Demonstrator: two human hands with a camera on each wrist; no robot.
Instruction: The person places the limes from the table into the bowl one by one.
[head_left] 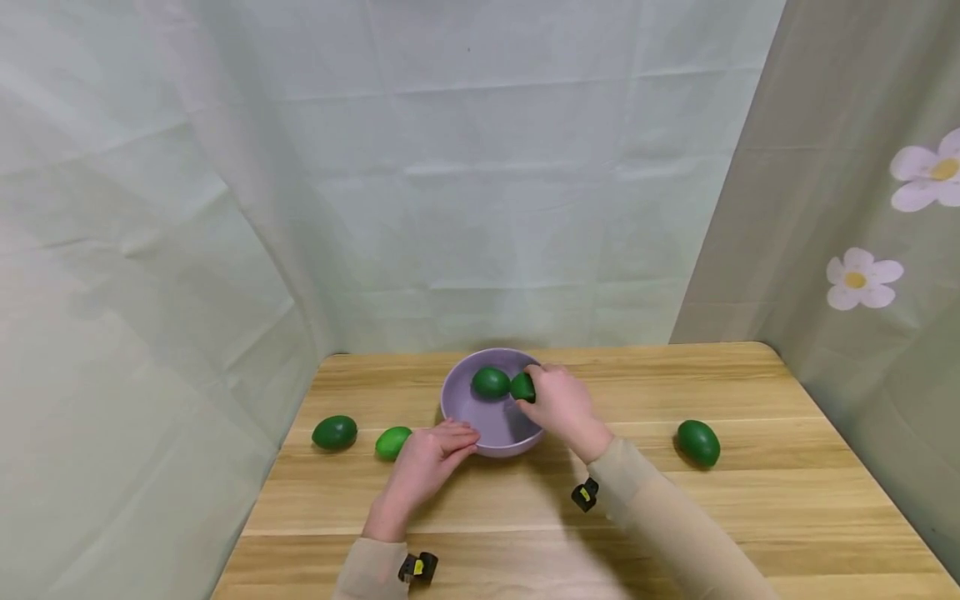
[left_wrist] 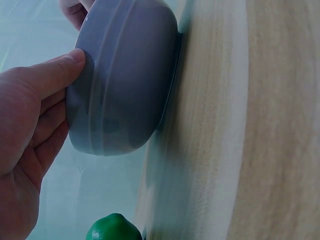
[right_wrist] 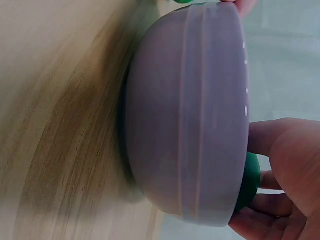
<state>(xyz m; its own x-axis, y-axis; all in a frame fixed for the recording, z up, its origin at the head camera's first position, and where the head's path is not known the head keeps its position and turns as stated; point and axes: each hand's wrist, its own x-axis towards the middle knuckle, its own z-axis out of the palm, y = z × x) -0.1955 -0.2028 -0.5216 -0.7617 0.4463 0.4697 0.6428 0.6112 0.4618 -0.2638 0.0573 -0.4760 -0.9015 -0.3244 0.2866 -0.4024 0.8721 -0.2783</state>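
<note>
A purple bowl [head_left: 477, 412] stands at the back middle of the wooden table. My left hand [head_left: 429, 457] holds its near left rim, the thumb on the outer wall and the fingers over the edge, as the left wrist view shows. Inside the bowl lies a dark green oval fruit [head_left: 491, 382]. My right hand [head_left: 562, 406] reaches over the right rim and grips a second dark green oval fruit [head_left: 522, 387], which touches or nearly touches the first. In the right wrist view this held fruit [right_wrist: 251, 182] shows between the rim and my fingers.
Left of the bowl lie a brighter green fruit [head_left: 392, 442], beside my left hand, and a dark green fruit [head_left: 334, 432] farther out. Another dark green fruit [head_left: 699, 442] lies to the right on the table [head_left: 780, 500]. Pale curtains [head_left: 487, 208] hang behind the table.
</note>
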